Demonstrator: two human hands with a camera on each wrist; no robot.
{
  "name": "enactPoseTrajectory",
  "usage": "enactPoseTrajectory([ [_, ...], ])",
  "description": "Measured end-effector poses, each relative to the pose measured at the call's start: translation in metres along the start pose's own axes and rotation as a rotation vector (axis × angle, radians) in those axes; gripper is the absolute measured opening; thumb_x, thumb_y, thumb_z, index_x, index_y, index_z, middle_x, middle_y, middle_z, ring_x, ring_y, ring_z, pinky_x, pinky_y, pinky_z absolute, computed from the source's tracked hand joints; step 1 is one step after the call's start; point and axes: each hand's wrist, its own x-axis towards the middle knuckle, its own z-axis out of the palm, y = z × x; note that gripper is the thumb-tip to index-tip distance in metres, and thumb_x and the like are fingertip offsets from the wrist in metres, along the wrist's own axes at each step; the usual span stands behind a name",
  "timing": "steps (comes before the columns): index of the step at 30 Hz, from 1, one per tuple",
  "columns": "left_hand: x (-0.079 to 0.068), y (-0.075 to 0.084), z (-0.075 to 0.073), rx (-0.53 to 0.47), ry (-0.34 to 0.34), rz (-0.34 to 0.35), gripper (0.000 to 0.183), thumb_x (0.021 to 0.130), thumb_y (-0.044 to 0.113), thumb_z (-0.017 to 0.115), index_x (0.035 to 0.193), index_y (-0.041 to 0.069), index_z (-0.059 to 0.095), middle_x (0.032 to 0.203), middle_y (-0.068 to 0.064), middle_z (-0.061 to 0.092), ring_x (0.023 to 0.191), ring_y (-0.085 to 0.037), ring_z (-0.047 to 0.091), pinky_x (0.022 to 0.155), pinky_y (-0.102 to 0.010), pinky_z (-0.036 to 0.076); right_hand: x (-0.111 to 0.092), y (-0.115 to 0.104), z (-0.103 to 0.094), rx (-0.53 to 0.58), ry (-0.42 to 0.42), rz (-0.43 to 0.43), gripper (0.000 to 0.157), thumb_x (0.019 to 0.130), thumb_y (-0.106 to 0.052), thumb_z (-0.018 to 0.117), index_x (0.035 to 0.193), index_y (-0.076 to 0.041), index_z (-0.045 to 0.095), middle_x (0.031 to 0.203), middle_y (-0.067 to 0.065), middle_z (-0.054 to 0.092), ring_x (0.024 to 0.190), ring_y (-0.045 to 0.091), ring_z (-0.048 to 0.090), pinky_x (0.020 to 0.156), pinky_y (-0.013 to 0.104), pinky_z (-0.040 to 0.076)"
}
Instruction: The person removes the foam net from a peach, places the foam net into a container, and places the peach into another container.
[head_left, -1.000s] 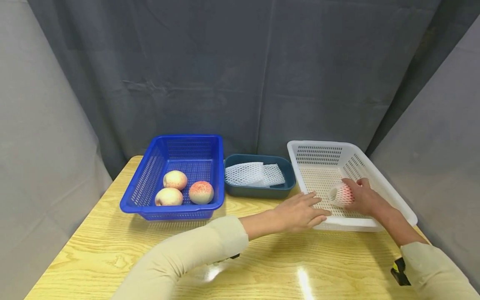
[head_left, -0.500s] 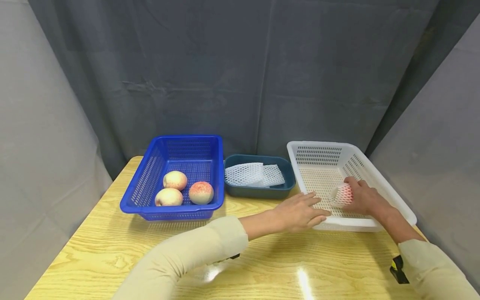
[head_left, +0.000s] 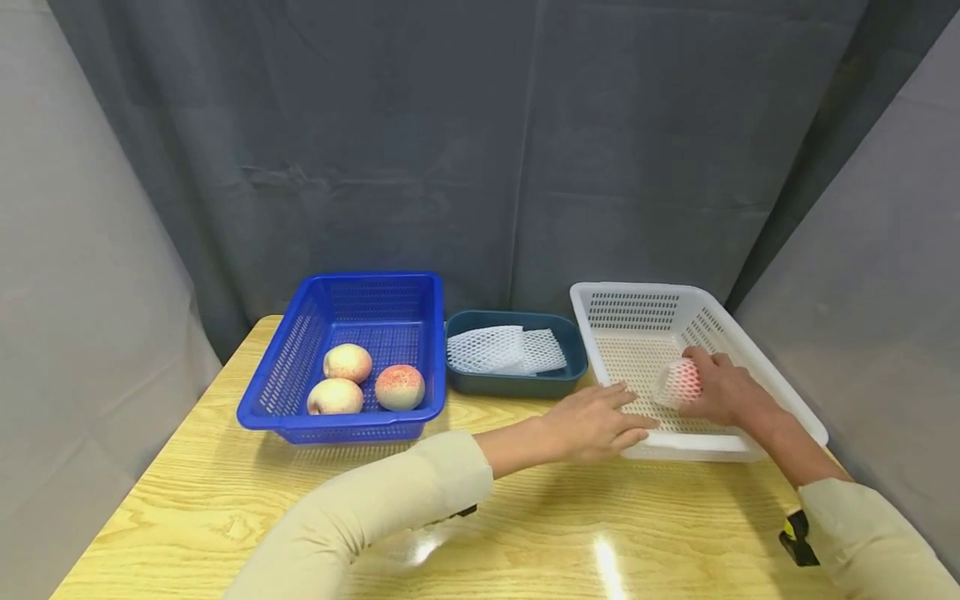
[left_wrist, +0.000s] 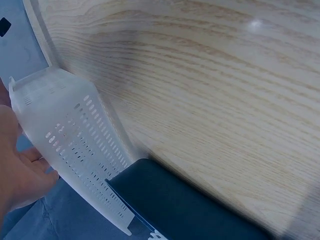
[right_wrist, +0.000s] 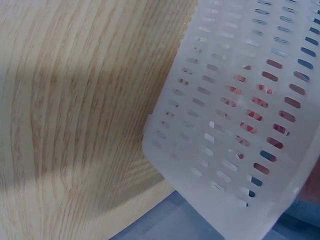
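Observation:
In the head view, my right hand [head_left: 723,392] is inside the white slotted basket [head_left: 697,446] at the right. It holds a red-and-pale peach [head_left: 684,379] wrapped in a white foam net [head_left: 664,392], whose loose end points left. Spread fingers of my left hand [head_left: 596,423] rest over the basket's front left corner. In the left wrist view, the left hand [left_wrist: 25,180] lies at the basket rim, some of its fingers hidden by the wall. Red patches of the peach [right_wrist: 255,115] show through the basket slots in the right wrist view; the right hand is mostly hidden there.
A blue basket [head_left: 341,427] with three peaches [head_left: 400,387] stands on the wooden table [head_left: 525,533] at the left. Between the baskets sits a dark teal tray [head_left: 517,385] holding white foam nets [head_left: 487,350]. A grey curtain [head_left: 420,150] hangs behind.
The right hand and the netted peach have shifted slightly toward the back of the white basket. The left hand stays at the corner. The head view has turned slightly.

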Motion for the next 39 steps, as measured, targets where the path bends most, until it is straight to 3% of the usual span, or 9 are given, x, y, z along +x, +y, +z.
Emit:
enactPoseTrajectory([
  [4, -0.004, -0.004, -0.003, -0.025, 0.003, 0.001, 0.046, 0.110, 0.044, 0.024, 0.149, 0.038, 0.047, 0.156, -0.001, 0.039, 0.147, -0.019, 0.026, 0.118, -0.029, 0.018, -0.001, -0.006, -0.005, -0.004, 0.016, -0.005, 0.086, 0.073, -0.030, 0.082, 0.137, 0.000, 0.033, 0.121, 0.043, 0.042, 0.092, 0.055, 0.055, 0.068, 0.063, 0.049],
  [13, -0.019, -0.020, -0.007, -0.031, 0.042, -0.014, 0.045, 0.110, 0.041, 0.025, 0.149, 0.035, 0.048, 0.155, -0.007, 0.040, 0.145, -0.024, 0.031, 0.116, -0.038, 0.026, 0.000, -0.023, -0.014, 0.011, 0.062, -0.044, 0.086, 0.074, -0.033, 0.084, 0.138, -0.003, 0.035, 0.115, 0.035, 0.049, 0.089, 0.043, 0.058, 0.068, 0.055, 0.052],
  [21, -0.039, -0.038, -0.005, -0.051, 0.125, -0.027, 0.043, 0.110, 0.040, 0.031, 0.147, 0.033, 0.052, 0.151, -0.007, 0.046, 0.142, -0.027, 0.037, 0.115, -0.039, 0.028, 0.003, -0.039, -0.028, 0.036, 0.062, -0.034, 0.092, 0.076, -0.036, 0.083, 0.144, -0.003, 0.031, 0.119, 0.034, 0.048, 0.093, 0.044, 0.057, 0.070, 0.057, 0.052],
  [31, -0.063, -0.051, -0.001, -0.074, 0.163, -0.066, 0.042, 0.110, 0.038, 0.033, 0.145, 0.029, 0.054, 0.151, -0.011, 0.045, 0.142, -0.023, 0.037, 0.116, -0.035, 0.027, 0.000, -0.075, -0.042, 0.113, 0.104, -0.138, 0.085, 0.077, -0.029, 0.080, 0.144, -0.003, 0.035, 0.113, 0.025, 0.053, 0.093, 0.035, 0.054, 0.065, 0.042, 0.047],
  [39, -0.080, -0.058, 0.001, -0.096, 0.160, -0.106, 0.042, 0.109, 0.038, 0.038, 0.147, 0.028, 0.053, 0.152, -0.011, 0.044, 0.142, -0.025, 0.038, 0.115, -0.040, 0.030, -0.001, -0.102, -0.046, 0.095, 0.098, -0.151, 0.083, 0.077, -0.030, 0.079, 0.143, -0.006, 0.036, 0.119, 0.022, 0.052, 0.097, 0.034, 0.052, 0.070, 0.045, 0.049],
])
